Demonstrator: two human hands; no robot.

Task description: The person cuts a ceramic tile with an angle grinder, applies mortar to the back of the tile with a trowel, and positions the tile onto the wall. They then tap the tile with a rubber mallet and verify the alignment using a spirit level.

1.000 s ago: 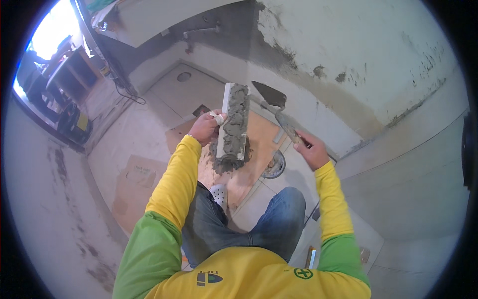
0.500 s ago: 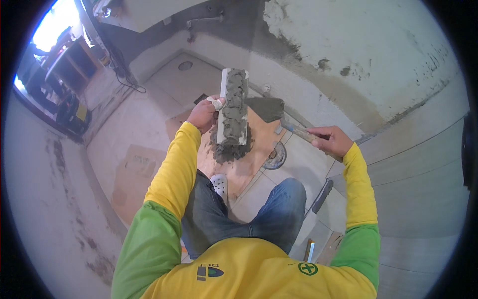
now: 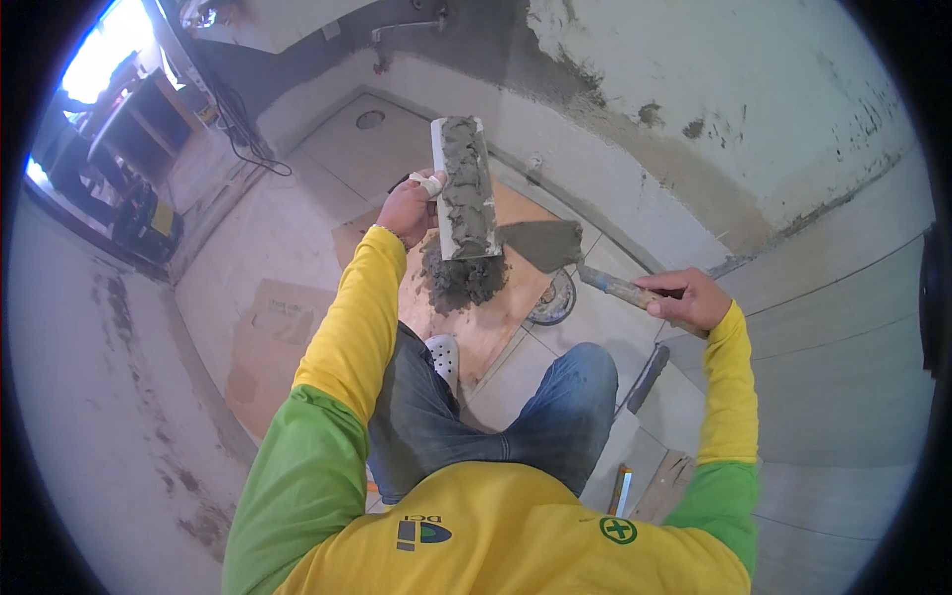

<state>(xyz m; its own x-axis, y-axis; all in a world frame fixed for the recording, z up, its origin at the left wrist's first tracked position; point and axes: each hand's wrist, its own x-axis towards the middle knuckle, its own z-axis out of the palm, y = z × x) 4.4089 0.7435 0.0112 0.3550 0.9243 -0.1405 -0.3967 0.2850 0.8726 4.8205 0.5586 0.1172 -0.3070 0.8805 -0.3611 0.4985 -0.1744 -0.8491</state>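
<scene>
My left hand (image 3: 409, 208) grips the left side of a white tile strip (image 3: 438, 149), its thumb on the edge and white tape round a finger. Lumpy grey mortar (image 3: 463, 159) runs along the strip's upper face. In my right hand (image 3: 692, 296) is the handle of a pointed trowel (image 3: 543, 243). Its grey-smeared blade is just right of the strip's near end; I cannot tell whether they touch. Below the strip, partly hidden by it, a heap of mortar (image 3: 461, 286) lies on a wooden board (image 3: 526, 206).
A round grey disc (image 3: 555, 300) lies beside the board. Flattened cardboard (image 3: 278, 332) is at left, a floor drain (image 3: 370, 119) at the far corner. A dark grey bar (image 3: 648, 380) and an orange-edged tool (image 3: 620, 491) lie right of my legs. Walls rise on both sides.
The tile strip has moved slightly farther from me in my left hand. My right hand has drawn the trowel a little to the right and nearer to me.
</scene>
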